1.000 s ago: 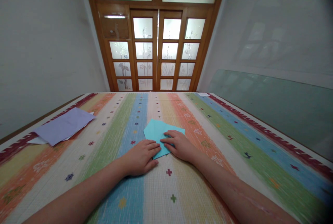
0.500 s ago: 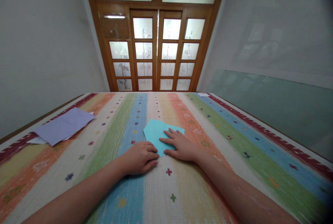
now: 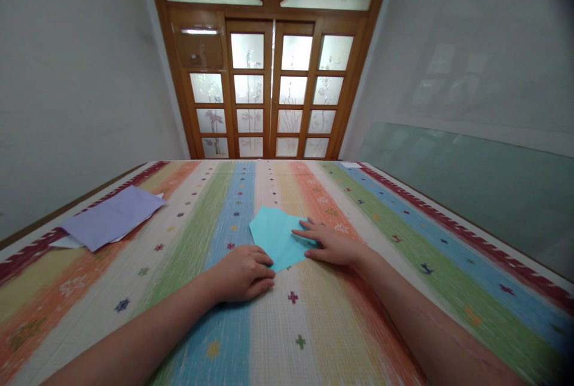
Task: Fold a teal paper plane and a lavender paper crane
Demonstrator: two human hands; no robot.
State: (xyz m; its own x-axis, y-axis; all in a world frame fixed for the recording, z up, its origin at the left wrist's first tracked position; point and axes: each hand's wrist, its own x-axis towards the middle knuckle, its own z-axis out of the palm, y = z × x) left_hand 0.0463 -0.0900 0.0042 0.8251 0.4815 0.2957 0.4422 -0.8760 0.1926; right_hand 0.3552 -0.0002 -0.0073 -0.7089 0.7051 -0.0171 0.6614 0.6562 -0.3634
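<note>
A folded sheet of turquoise paper (image 3: 278, 236) lies flat on the striped tablecloth (image 3: 273, 338), with a faint crease down its middle. My left hand (image 3: 246, 272) rests at its near left edge, fingertips touching the paper and fingers laid flat together. On the right side of the sheet, my right hand (image 3: 330, 244) has its fingers stretched out and spread, the tips over the paper's right edge. Part of that edge is hidden under the fingers.
Purple paper (image 3: 114, 216) lies over white paper (image 3: 69, 242) at the table's left side. A small white slip (image 3: 351, 165) is near the far right edge. Beyond the table stand wooden doors with glass panes (image 3: 271, 87); a pale green panel (image 3: 466, 177) leans along the right wall.
My right hand has slid to the right across the turquoise paper, uncovering more of its middle. My left hand has stayed at the near left edge.
</note>
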